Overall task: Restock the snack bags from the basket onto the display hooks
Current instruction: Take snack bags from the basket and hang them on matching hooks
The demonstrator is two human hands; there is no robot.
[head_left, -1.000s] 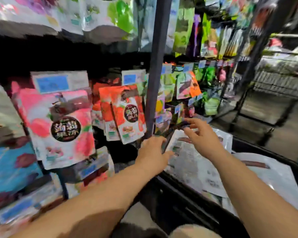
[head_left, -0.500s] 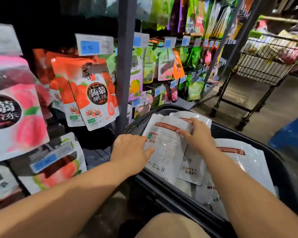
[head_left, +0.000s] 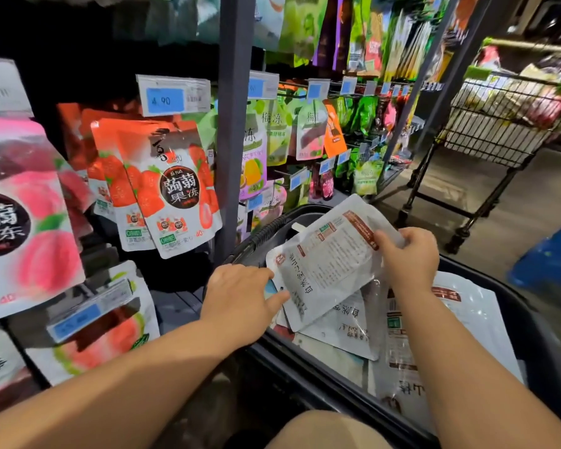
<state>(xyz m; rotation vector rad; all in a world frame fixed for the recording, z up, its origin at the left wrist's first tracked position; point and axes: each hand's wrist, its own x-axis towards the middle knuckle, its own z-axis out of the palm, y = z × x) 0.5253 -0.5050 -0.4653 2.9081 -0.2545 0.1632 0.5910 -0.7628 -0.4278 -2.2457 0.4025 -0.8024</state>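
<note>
A white snack pouch [head_left: 329, 260] is gripped by the right hand [head_left: 408, 257] above the black basket [head_left: 305, 354]; its lower corner is touched by the left hand [head_left: 240, 296].

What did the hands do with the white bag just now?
The right hand took a grip on the top white bag and lifted it, tilted, off the pile in the basket. The left hand touches its lower corner. The other bags in the basket and the hanging strawberry bags stayed put.
</note>
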